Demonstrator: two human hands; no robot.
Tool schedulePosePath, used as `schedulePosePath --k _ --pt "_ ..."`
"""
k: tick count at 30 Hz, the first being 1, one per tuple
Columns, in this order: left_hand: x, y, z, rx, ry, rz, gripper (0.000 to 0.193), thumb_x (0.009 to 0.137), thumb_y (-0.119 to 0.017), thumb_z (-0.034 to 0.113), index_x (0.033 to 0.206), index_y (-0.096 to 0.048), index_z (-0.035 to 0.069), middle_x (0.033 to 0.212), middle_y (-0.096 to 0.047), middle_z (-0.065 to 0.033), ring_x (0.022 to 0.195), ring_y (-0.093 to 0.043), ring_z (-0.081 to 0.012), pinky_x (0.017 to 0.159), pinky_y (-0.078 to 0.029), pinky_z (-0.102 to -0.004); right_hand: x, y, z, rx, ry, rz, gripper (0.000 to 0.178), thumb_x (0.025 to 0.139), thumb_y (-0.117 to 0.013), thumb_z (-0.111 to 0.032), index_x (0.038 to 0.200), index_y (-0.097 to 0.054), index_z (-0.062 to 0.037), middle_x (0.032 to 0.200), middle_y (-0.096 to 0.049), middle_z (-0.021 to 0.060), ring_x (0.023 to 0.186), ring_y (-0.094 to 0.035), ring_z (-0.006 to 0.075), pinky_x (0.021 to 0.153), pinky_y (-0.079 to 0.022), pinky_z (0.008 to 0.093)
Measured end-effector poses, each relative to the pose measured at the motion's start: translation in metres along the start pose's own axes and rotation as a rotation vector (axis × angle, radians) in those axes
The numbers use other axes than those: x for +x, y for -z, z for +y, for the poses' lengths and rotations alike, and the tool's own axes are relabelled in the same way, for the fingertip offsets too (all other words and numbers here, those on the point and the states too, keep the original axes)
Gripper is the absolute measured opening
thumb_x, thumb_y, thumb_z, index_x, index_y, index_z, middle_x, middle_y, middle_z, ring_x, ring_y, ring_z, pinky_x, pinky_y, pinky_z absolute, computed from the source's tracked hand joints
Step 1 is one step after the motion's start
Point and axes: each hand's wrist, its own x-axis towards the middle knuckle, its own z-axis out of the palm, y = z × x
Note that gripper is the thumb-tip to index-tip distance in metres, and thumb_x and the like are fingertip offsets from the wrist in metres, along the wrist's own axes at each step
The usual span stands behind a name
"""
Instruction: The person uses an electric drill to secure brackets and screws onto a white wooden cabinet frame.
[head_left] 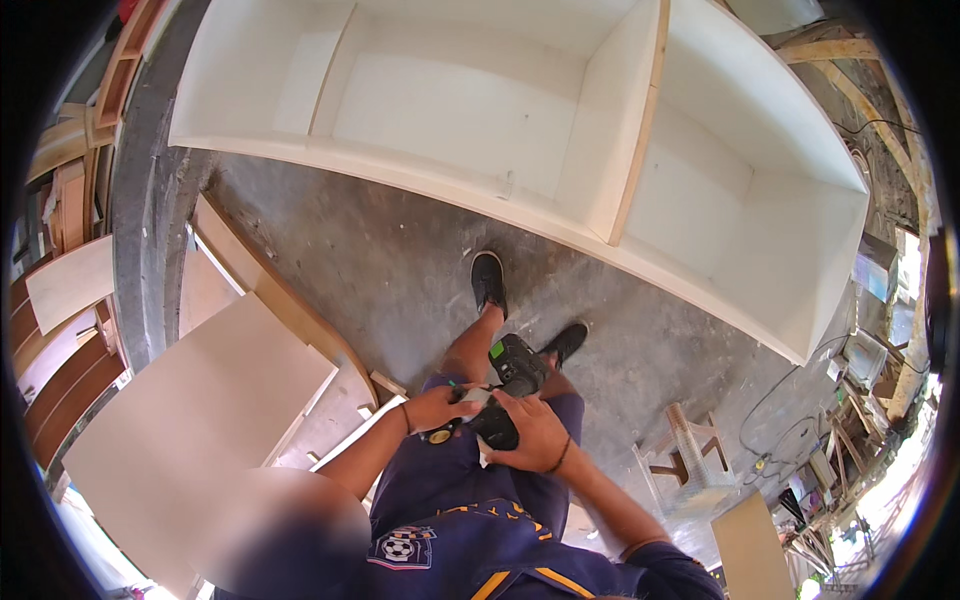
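A black cordless power tool (518, 366) with a bright green patch is held in front of my thighs; its exact kind does not show. My right hand (532, 432) is closed around its lower body. From the left, my left hand (435, 408) meets it, fingers bent and closed on a small light-grey piece (478, 400) against the tool. Whether that piece is separate or part of the tool, I cannot tell. Just below my left hand shows a small round yellowish thing (440, 436), partly covered.
A long white cabinet carcass (400, 165) with open compartments lies across the far side. Pale boards (200, 400) are stacked at the left. On the right stand a small stool (690, 450) and a looping cable (790, 450) on the grey concrete floor (640, 350). Wood scraps line the edges.
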Motion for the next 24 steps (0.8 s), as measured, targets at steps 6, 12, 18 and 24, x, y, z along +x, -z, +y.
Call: schedulePosePath --k 6,12,18,24 --pt "-0.045 0.031 0.051 0.031 -0.015 -0.048 0.057 0.092 -0.056 0.052 0.116 -0.061 0.001 0.085 -0.066 -0.0045 0.072 -0.06 -0.011 0.069 -0.048 -0.0272 0.054 0.027 0.028 -0.296 0.355 -0.173 0.099 0.064 -0.076 -0.025 0.148 -0.027 -0.0072 0.138 -0.048 0.0125 0.129 -0.043 0.0379 0.107 -0.029 0.0571" --pt "-0.041 0.049 0.058 -0.031 -0.078 0.104 0.054 0.091 -0.06 0.05 0.111 -0.06 -0.001 0.082 -0.065 -0.005 0.065 -0.061 -0.0118 0.062 -0.049 -0.0275 0.113 0.026 0.031 0.195 0.41 -0.277 0.101 0.062 -0.078 -0.018 0.147 -0.026 -0.0052 0.119 -0.054 0.0172 0.107 -0.055 0.0367 0.094 -0.042 0.043" --pt "-0.081 0.068 0.151 -0.083 -0.134 0.242 0.048 0.097 -0.054 0.039 0.12 -0.053 -0.003 0.073 -0.063 -0.0055 0.068 -0.063 -0.015 0.064 -0.05 -0.0285 0.094 0.086 0.0 0.371 0.382 -0.053 0.089 0.065 -0.079 -0.021 0.141 -0.037 -0.0019 0.123 -0.055 0.0201 0.109 -0.057 0.0372 0.097 -0.044 0.0427" --pt "-0.1 0.154 0.295 -0.533 -0.448 0.273 0.047 0.094 -0.055 0.034 0.125 -0.049 -0.001 0.089 -0.058 -0.0074 0.078 -0.063 -0.02 0.071 -0.056 -0.0415 0.07 0.171 -0.014 0.151 0.356 0.171 0.044 0.077 -0.075 -0.017 0.116 -0.061 -0.0039 0.107 -0.066 0.0125 0.101 -0.064 0.0291 0.091 -0.049 0.0383"
